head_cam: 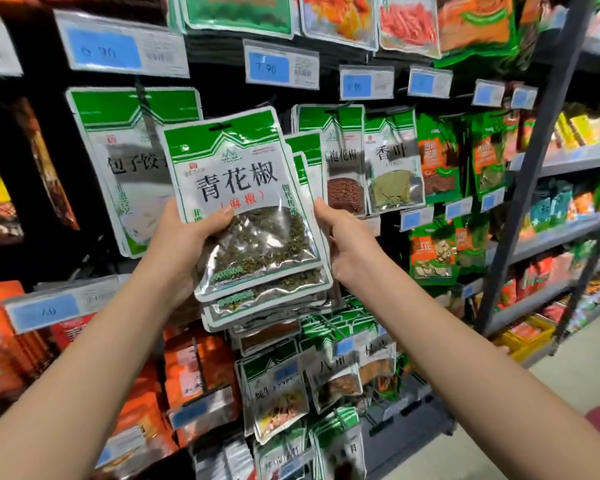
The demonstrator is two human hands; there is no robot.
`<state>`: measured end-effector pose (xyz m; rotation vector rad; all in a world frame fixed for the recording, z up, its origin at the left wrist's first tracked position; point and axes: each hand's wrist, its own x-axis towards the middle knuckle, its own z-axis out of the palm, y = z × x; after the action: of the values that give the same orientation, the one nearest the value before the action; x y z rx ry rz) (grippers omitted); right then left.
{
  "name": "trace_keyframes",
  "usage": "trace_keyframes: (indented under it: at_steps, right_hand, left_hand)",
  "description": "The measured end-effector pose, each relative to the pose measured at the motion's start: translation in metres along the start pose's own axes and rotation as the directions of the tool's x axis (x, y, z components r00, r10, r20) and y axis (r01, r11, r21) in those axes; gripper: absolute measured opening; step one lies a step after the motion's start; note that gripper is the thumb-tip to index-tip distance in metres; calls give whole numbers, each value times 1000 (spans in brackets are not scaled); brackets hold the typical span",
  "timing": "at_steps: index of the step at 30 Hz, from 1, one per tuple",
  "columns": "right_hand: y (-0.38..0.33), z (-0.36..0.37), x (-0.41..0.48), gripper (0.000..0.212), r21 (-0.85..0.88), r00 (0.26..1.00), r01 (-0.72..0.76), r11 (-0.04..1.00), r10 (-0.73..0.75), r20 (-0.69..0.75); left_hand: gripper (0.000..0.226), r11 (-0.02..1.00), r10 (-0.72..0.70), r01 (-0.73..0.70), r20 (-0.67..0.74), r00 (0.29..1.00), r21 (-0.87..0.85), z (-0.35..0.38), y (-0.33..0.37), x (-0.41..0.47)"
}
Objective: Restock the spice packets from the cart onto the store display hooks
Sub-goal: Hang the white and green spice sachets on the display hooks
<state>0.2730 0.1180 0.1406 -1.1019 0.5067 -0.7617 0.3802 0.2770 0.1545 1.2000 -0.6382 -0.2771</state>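
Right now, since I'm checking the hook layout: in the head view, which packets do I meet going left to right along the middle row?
white-powder packets → held green-peppercorn stack → red-brown spice packets → bay-leaf packets → orange packets

Spice packets (246, 209) glossy plastic film; shelf upright (534, 161) matt metal

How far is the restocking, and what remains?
Done: other packets already hang, such as the green-topped clear pouches of bay leaves. In hand: the left hand and the right hand grip a stack of green-and-white pouches of green peppercorns, held in front of the hanging rows. Left: none of this stack hangs yet; the cart is out of view.
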Motion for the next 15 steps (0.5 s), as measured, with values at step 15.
trace_keyframes:
  at_steps: [15]
  right_hand:
    - [-24,4,23,13,-166,958,236,957,-258,-124]
  left_hand:
    - [54,999,32,-29,-91,995,38,-56,25,-6]
